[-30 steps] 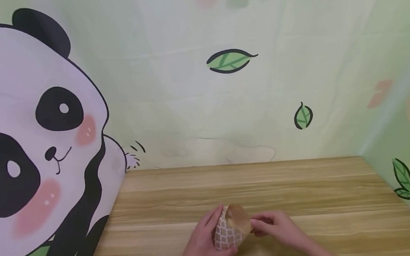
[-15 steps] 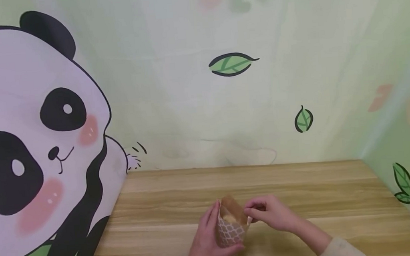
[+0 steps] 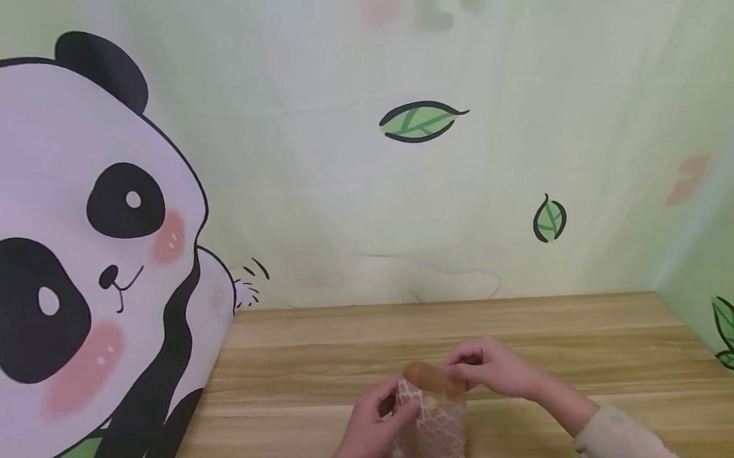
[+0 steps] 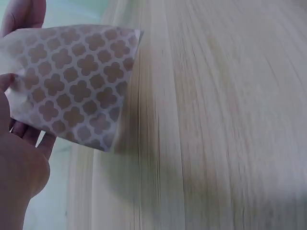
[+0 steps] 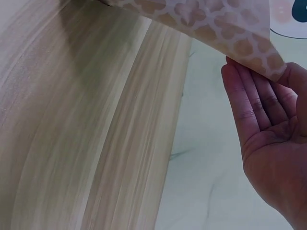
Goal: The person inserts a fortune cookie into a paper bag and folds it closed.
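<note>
A brown paper bag (image 3: 438,432) with a white lattice pattern is held up between both hands, its mouth open at the top and its brown inside showing. Something pale yellowish shows near the mouth in the head view, too small to name. My left hand (image 3: 371,424) pinches the bag's left edge between thumb and fingers. At the upper right corner, my right hand (image 3: 496,371) pinches the rim. The left wrist view shows the patterned side of the bag (image 4: 72,81) above the table. In the right wrist view the thumb and fingers of the right hand (image 5: 271,115) meet at the bag's corner.
Beneath the hands is a wood-grain table (image 3: 300,364). Its far edge meets a pale green backdrop (image 3: 312,190) printed with a large panda (image 3: 53,268) at left and leaves. A light sleeve (image 3: 619,435) covers the right forearm.
The left hand has changed from wrapping round the bag's side to pinching its edge near the top. The bag now hangs more upright and flatter. The right hand has risen slightly, still at the rim.
</note>
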Demonstrator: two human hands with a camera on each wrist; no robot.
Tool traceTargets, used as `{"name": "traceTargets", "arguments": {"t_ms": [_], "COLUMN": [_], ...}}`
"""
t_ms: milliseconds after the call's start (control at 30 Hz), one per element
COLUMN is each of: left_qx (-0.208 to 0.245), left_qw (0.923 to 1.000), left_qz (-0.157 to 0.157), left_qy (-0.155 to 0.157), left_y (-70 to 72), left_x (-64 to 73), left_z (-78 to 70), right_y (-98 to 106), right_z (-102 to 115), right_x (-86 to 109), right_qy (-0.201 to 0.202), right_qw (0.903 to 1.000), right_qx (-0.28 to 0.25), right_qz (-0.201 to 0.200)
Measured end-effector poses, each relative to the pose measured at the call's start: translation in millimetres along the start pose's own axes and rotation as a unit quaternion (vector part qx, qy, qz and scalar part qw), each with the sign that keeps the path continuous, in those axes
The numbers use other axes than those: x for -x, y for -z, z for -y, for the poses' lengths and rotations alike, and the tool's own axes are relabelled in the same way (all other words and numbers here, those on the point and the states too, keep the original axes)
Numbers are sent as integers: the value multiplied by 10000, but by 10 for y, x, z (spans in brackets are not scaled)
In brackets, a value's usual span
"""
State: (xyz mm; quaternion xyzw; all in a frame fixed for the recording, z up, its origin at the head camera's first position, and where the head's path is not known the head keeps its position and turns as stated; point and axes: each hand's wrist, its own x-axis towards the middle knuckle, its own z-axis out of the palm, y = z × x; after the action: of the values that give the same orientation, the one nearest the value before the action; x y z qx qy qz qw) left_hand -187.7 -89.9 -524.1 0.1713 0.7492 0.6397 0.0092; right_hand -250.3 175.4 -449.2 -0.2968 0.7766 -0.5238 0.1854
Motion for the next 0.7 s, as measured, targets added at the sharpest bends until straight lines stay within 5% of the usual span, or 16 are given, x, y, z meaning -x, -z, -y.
{"name": "traceTargets", "arguments": {"t_ms": [167,333,500,700], "left_qx": [444,858,787,662], "left_qw": [9974,9926,9893,9839], "left_qz": [-222,-482,-860,-1256], "left_qy": [525,714,882,1089], "left_y": [-75,-107,-100,-125], "left_x": [-37,-64,-77,-105], "left_z": [-31,-15,-14,-8], "right_y": [-1,-20,-126,-306], "right_z": [-8,-70,-168,-323], "right_x": [2,63,246,334], "right_qy": [-113,-163,-98,350], "right_qw": [9998,9990,9951,9926], "right_qx": [149,-121,-575,-246], "right_qz": [-119,-405,-798,-1133]}}
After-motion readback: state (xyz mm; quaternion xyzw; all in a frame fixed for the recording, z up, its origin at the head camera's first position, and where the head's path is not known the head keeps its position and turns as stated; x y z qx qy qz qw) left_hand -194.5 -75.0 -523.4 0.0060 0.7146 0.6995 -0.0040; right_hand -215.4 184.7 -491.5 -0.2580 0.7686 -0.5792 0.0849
